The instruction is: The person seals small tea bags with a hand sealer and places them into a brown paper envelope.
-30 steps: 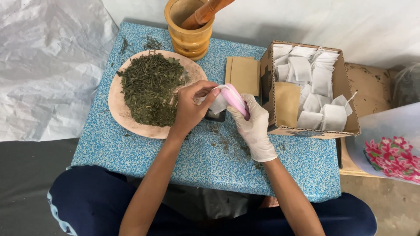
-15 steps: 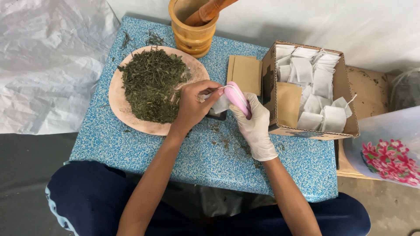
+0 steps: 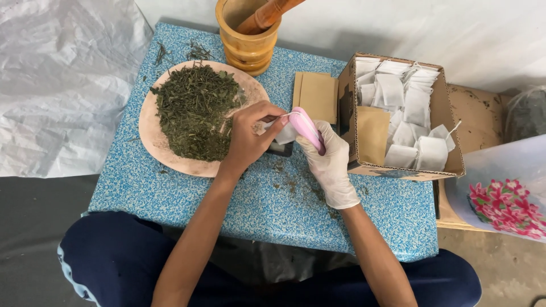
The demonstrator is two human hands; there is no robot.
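A blue speckled table (image 3: 187,199) fills the middle of the view, with the person's dark-trousered legs (image 3: 114,256) under its near edge. Left of both hands a crumpled white sheet (image 3: 62,85) lies beside the table. Right of the gloved fingers stands an open cardboard box (image 3: 449,165) holding many small white pouches (image 3: 418,105) and one brown envelope (image 3: 373,133); beyond it, further right, a pale bag with pink flowers (image 3: 506,199) shows at the frame edge.

Left of the bare fingers, and partly under that hand, sits a round pinkish plate (image 3: 149,133) heaped with dried green herbs (image 3: 193,111). Beyond the fingers, at the table's far edge, a wooden mortar (image 3: 247,48) stands upright with a pestle (image 3: 264,14) leaning in it. A stack of brown envelopes (image 3: 315,94) lies flat just beyond the hands, touching the box side.

The left hand (image 3: 250,136) is bare, its fingers curled together and pinched on a small white pouch (image 3: 286,133), thumb and forefinger gripping the pouch's upper edge. The right hand (image 3: 330,156), in a white glove, has its fingers wrapped tight round a pink sealer (image 3: 307,129), whose upper end meets the pouch between the two hands. The pouch hangs just above the table, right of the plate's rim, over a small dark object (image 3: 281,149) that is mostly hidden. Bits of herb (image 3: 290,185) are scattered on the table just near the gloved wrist.
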